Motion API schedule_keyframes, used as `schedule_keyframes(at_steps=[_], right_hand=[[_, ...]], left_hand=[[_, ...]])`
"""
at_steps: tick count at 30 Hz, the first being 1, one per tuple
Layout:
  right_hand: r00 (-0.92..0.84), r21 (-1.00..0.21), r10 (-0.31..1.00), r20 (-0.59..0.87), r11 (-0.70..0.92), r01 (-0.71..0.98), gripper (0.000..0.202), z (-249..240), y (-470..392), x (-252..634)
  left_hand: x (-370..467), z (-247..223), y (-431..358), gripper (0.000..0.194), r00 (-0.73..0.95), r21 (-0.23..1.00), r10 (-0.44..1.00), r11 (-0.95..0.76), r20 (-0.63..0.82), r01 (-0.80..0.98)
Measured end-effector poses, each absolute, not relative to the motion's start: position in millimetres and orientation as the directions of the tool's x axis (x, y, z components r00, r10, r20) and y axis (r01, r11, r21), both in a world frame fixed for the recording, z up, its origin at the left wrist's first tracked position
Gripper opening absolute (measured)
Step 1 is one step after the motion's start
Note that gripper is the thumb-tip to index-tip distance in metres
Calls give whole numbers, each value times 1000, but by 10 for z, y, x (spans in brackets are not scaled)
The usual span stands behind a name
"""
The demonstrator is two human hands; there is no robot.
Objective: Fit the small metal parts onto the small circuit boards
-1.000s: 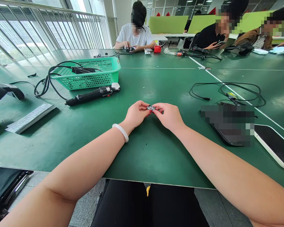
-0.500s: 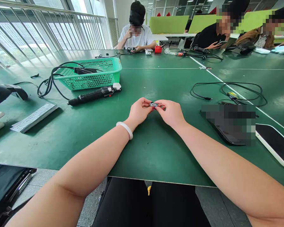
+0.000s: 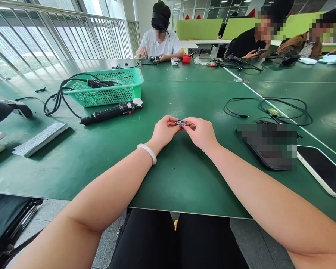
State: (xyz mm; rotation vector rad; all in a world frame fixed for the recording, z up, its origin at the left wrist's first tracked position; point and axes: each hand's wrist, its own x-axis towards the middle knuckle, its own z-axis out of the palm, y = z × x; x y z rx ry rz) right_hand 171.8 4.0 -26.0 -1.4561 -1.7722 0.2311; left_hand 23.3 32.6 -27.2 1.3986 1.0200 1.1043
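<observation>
A small black and silver part (image 3: 180, 123) is pinched between my two hands above the green table (image 3: 168, 179). My left hand (image 3: 165, 130), with a white band at the wrist, grips its left end between thumb and fingers. On its right end, the fingers of my right hand (image 3: 200, 130) are closed in the same way. The fingertips almost meet, and they cover the part's ends. Its fine detail is too small to make out.
A black electric screwdriver (image 3: 110, 113) lies before a green basket (image 3: 106, 87) holding cables. Left of them is a paper stack (image 3: 41, 139). To the right are a looped cable (image 3: 282, 100), a black device (image 3: 266, 145) and a phone (image 3: 324, 168). People sit across the table.
My hands keep hold of the small part, which shows slightly more of its face. Across the table, the person in white has lowered a hand from the face to the table.
</observation>
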Motion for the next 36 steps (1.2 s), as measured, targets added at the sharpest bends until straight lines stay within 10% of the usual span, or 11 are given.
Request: schedule_keyframes(at_steps=[22, 29, 36], right_hand=[[-112, -525, 890, 442, 357, 772, 21, -213, -65, 1640], [-28, -592, 933, 358, 250, 766, 31, -244, -5, 1839], [-32, -633, 946, 323, 241, 735, 29, -266, -11, 1829]], left_hand=[[34, -43, 129, 9, 228, 917, 928, 342, -296, -203], [-776, 221, 63, 14, -10, 930, 995, 100, -103, 353], [-1735, 233, -394, 8, -61, 266, 988, 20, 145, 964]])
